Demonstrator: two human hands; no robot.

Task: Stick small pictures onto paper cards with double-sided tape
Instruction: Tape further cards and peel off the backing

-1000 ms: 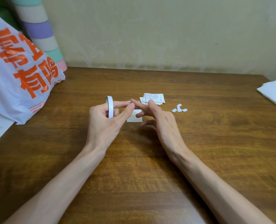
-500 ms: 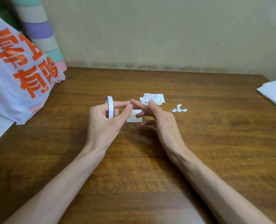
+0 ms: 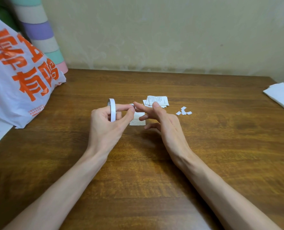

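Beige wallpaper backs a brown wooden tabletop (image 3: 154,183), with the working things gathered near its middle so both hands reach them without stretching. The left hand (image 3: 104,125) grips the roll of double-sided tape (image 3: 112,112), which stands on edge and seems slipped over a finger. The thumb and forefinger pinch its loose end (image 3: 132,106), probably to keep the strip taut and off the wood. The right hand (image 3: 167,123) grasps nothing. Its fingers are straight and spread, and the forefinger tip meets that pinched end, apparently to pick at or part a short piece. Whether a piece is already free is too small to tell.

Both hands hover just above a small paper card (image 3: 137,122) lying flat, seemingly placed there so the tape can drop straight onto it. A loose stack of printed slips (image 3: 157,101) waits just behind, and a few white scraps (image 3: 184,112), likely peeled backing, lie to its right. A white plastic bag (image 3: 21,77) with orange lettering sits at the far left and a folded white sheet (image 3: 280,95) at the far right, both well apart from the work.
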